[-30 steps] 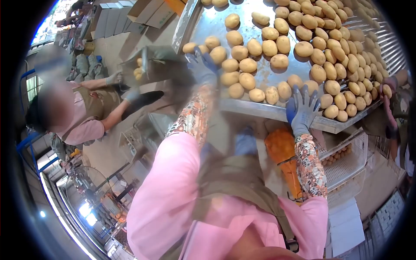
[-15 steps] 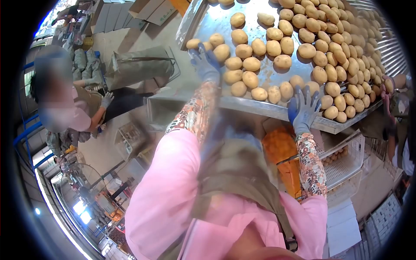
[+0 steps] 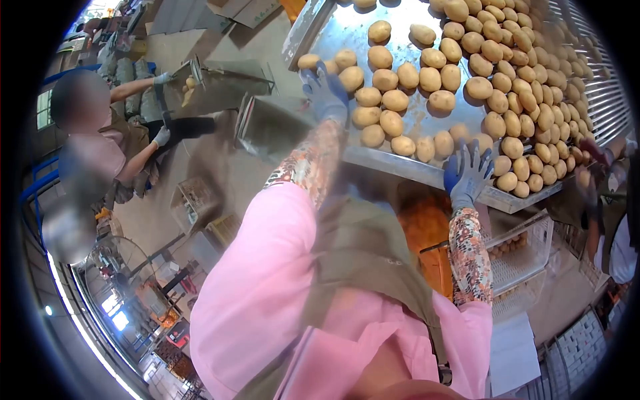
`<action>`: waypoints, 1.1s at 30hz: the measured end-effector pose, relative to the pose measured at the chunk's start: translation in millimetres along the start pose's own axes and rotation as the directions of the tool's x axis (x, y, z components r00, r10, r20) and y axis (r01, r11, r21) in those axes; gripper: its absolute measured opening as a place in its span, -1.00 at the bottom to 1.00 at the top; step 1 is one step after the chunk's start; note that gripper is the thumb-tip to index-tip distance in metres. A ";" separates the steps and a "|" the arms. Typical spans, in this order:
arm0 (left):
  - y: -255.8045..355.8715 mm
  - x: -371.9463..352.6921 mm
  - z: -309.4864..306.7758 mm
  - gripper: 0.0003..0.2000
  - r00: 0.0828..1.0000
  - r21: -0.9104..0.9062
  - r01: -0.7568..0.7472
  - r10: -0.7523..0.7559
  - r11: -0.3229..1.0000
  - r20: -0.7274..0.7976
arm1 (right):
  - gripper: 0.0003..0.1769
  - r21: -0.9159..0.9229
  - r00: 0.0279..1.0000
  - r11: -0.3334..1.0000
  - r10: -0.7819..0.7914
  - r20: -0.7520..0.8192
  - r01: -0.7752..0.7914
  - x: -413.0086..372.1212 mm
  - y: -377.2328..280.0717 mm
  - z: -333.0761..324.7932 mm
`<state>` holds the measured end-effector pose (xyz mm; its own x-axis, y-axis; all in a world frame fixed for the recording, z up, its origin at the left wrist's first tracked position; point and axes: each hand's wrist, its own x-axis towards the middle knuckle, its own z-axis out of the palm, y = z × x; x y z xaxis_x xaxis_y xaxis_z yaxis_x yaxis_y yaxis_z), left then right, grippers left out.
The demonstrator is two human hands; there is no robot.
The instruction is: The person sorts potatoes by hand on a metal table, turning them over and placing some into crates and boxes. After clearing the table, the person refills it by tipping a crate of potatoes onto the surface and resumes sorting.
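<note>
My left hand (image 3: pixel 325 92), in a blue-grey glove, lies on the left edge of a metal sorting table (image 3: pixel 327 40) with its fingers extended. Beside its fingertips is a potato (image 3: pixel 309 61), and another potato (image 3: pixel 351 79) lies just right of the hand; no grip on either shows. On the front rim, my right hand (image 3: pixel 469 172) rests palm down with fingers spread. Potatoes (image 3: pixel 443 143) lie just beyond it, one partly behind its fingers. Several more potatoes (image 3: pixel 513 123) are heaped across the table's right side.
Metal rollers (image 3: pixel 593 73) run along the far right. Below the table are an orange mesh sack (image 3: pixel 427 230) and a white plastic crate (image 3: pixel 527 257). At left a co-worker (image 3: pixel 110 147) reaches toward a sack; another person's hand (image 3: pixel 587 180) is at the right edge.
My view has shifted slightly, while both hands stay at the table edge. The co-worker at left has raised an arm toward a sack, whose opening now shows potatoes.
</note>
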<state>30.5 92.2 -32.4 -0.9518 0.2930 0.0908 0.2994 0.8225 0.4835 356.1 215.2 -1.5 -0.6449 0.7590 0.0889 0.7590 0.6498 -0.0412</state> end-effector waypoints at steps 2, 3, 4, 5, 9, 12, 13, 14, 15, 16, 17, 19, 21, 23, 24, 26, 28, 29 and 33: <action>-0.7 -4.3 -0.5 -0.51 0.998 -0.009 0.052 -0.051 0.999 0.039 | -0.47 0.002 1.000 1.000 -0.009 0.002 0.009 -2.2 0.9 -1.2; -5.8 -1.9 5.7 -0.51 1.000 0.047 0.010 -0.010 0.999 0.007 | -0.48 0.005 1.000 1.000 -0.013 0.000 0.013 -1.9 0.5 -1.5; -7.6 0.2 7.0 -0.51 0.999 0.102 -0.031 0.033 0.994 -0.026 | -0.48 0.007 1.000 1.000 -0.017 -0.006 0.017 0.1 -0.3 -2.0; -9.5 1.0 7.4 -0.52 0.998 0.062 -0.039 0.042 0.997 -0.039 | -0.48 0.003 1.000 1.000 -0.025 -0.006 0.025 0.6 -1.2 -3.1; -2.9 -1.0 -2.5 -0.46 0.999 0.082 0.000 -0.004 0.997 0.050 | -0.48 0.004 0.999 0.999 -0.034 -0.001 0.034 2.2 -0.6 -6.1; -4.6 -1.1 -1.0 -0.46 0.999 0.060 0.003 -0.006 0.998 0.051 | -0.48 0.007 0.999 0.999 -0.035 -0.006 0.035 3.2 -2.6 -7.0; -3.9 -0.6 -3.3 -0.46 0.997 0.055 0.013 -0.016 0.998 0.071 | -0.48 0.009 0.999 0.999 -0.033 0.002 0.033 4.2 -4.0 -8.7; -4.1 -2.1 -5.3 -0.46 0.997 0.052 0.010 -0.015 0.999 0.082 | -0.48 0.008 1.000 1.000 -0.028 0.014 0.028 3.7 -4.6 -10.9; -3.6 -2.0 -7.4 -0.48 0.999 0.046 -0.043 0.042 0.998 0.034 | -0.48 0.005 1.000 1.000 -0.027 0.015 0.027 3.6 -4.9 -11.9; -3.8 -1.6 -8.7 -0.51 0.995 0.040 -0.102 0.103 0.994 -0.013 | -0.48 -0.005 1.000 1.000 -0.010 0.016 0.010 4.1 -4.8 -11.9; -5.3 -3.6 -9.4 -0.51 0.996 0.038 -0.086 0.085 0.996 0.026 | -0.49 -0.001 0.999 1.000 -0.015 0.031 0.015 4.0 -4.1 -11.9; -6.6 -3.9 -9.7 -0.50 0.992 0.060 -0.122 0.121 0.991 0.033 | -0.49 -0.021 0.999 0.999 0.027 0.040 -0.026 2.7 -5.0 -10.4; -2.9 -2.1 -15.7 -0.49 0.986 0.034 -0.169 0.169 0.985 0.005 | -0.50 -0.026 0.998 1.000 0.003 0.059 -0.001 0.8 -1.6 -8.8; 3.6 -3.9 -18.6 -0.49 0.990 -0.004 -0.132 0.132 0.991 0.049 | -0.52 -0.001 0.998 0.999 0.032 0.062 -0.032 2.9 -7.0 -15.6; 2.9 -1.6 -20.2 -0.49 0.989 0.031 -0.115 0.111 0.993 0.094 | -0.53 0.013 0.997 0.999 0.043 0.066 -0.044 2.7 -6.5 -14.8; 3.7 -3.1 -22.8 -0.49 0.985 -0.014 -0.149 0.149 0.989 0.088 | -0.54 0.019 0.998 0.999 0.048 0.040 -0.049 4.5 -6.3 -17.6; 3.1 -3.6 -21.5 -0.46 0.983 0.055 -0.159 0.153 0.986 0.105 | -0.54 0.032 0.997 0.998 0.047 0.056 -0.049 6.8 -10.9 -24.6; 5.7 -2.8 -18.4 -0.43 0.985 0.124 -0.152 0.140 0.981 0.099 | -0.53 0.028 0.998 0.998 0.049 0.045 -0.050 6.2 -9.9 -23.6; 99.2 -3.2 -86.0 -0.45 0.858 -0.586 -0.235 0.449 0.775 0.250 | -0.53 0.057 0.997 0.997 0.055 0.047 -0.057 2.1 -1.6 -11.0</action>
<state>57.5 131.0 90.2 -0.6653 0.7425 0.0775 0.4164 0.2829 0.8641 354.5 215.3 9.7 -0.6058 0.7946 0.0401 0.7885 0.6064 -0.1024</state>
